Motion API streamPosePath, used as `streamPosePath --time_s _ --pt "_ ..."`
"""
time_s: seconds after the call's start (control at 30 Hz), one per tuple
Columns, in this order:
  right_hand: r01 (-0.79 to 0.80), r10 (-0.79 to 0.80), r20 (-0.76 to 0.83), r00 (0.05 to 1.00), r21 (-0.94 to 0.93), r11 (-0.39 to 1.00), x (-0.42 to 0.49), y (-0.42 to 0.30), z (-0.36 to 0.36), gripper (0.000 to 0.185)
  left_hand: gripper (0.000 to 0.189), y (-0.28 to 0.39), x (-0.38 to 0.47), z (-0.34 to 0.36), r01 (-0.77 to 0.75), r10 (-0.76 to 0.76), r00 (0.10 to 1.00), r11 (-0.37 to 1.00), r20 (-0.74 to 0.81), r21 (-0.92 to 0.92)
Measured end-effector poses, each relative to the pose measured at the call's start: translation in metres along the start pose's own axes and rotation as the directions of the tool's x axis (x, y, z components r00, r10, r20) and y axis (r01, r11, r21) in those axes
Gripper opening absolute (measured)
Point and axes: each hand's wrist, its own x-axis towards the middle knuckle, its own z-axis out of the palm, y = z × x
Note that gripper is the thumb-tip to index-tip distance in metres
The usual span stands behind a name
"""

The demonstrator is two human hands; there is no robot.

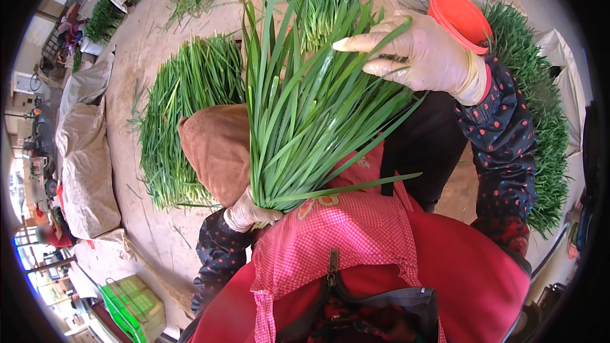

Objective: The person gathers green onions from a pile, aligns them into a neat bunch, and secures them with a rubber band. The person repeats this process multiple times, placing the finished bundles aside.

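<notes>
My left hand, in a pale thin glove, grips a loose bunch of garlic chives by its stem end, low in front of my body. The long flat leaves fan up and to the right. One leaf sticks out sideways across the pink checked apron. At the upper right of the fan, my gloved right hand touches the leaf tips with its fingers apart. A leaf crosses over those fingers, and part of the hand's underside is hidden.
Piled chives lie on the concrete floor at left, and another bundle lies ahead. A red plastic bucket stands beyond my right wrist, near a long row of chives. Sacks and a green crate are far left.
</notes>
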Motion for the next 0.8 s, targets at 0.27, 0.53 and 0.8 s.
streamPosePath --time_s 0.27,0.53,0.8 --pt "0.115 -0.058 0.110 0.992 -0.626 0.771 -0.005 -0.018 0.016 0.024 0.080 -0.001 0.002 0.004 -0.060 0.064 0.997 0.996 0.052 -0.070" --pt "-0.199 0.203 -0.360 0.911 0.048 0.979 0.025 -0.023 -0.001 0.021 0.076 -0.010 0.001 -0.006 -0.050 0.053 0.997 0.998 0.061 -0.041" --pt "-0.218 0.220 0.158 0.962 -0.031 0.975 0.074 -0.032 0.067 0.028 0.072 -0.005 -0.001 -0.001 -0.047 0.049 0.997 0.998 0.059 -0.040"
